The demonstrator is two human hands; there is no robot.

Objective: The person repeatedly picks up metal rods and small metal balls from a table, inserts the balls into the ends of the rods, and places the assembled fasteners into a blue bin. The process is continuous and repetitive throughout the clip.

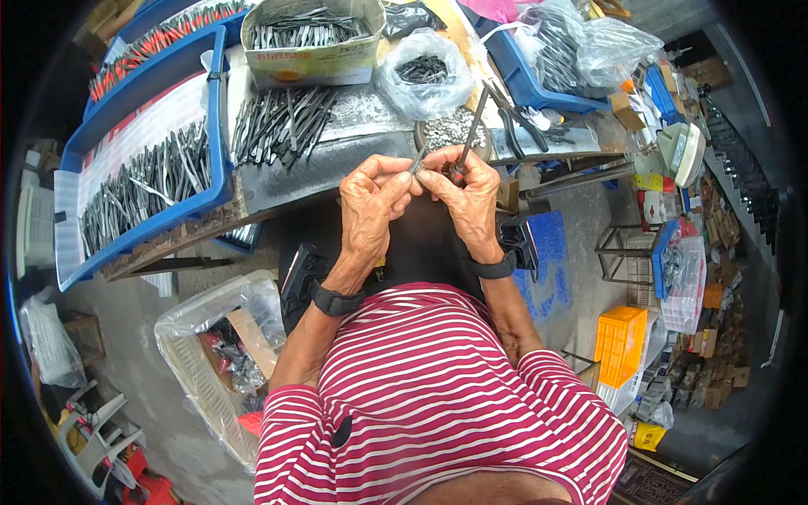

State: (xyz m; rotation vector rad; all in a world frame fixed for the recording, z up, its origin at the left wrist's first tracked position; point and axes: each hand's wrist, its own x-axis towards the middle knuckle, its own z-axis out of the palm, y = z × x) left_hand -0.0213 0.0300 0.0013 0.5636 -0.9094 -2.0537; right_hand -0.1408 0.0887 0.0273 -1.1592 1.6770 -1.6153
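Just beyond the table's near edge, both hands come together at chest height. My left hand point(374, 202) is closed, pinching a small dark grey strip-like piece point(417, 161) between thumb and forefinger. My right hand point(465, 200) is closed around a slim dark rod-shaped tool point(477, 124) that slants up past the fingers; its lower end is partly hidden. The right thumb tip also meets the small piece. Beyond the hands, a round dish point(433, 135) holds many small silvery bits. Dark-handled pliers point(515, 126) lie to its right.
Loose dark metal strips point(282, 126) are piled left of centre, beside a large blue tray point(225, 139) of similar strips. Behind stand a cardboard box point(311, 67) and a clear bag point(421, 101) of black parts. A blue bin point(513, 71) stands right. A lined crate point(181, 332) sits low left.
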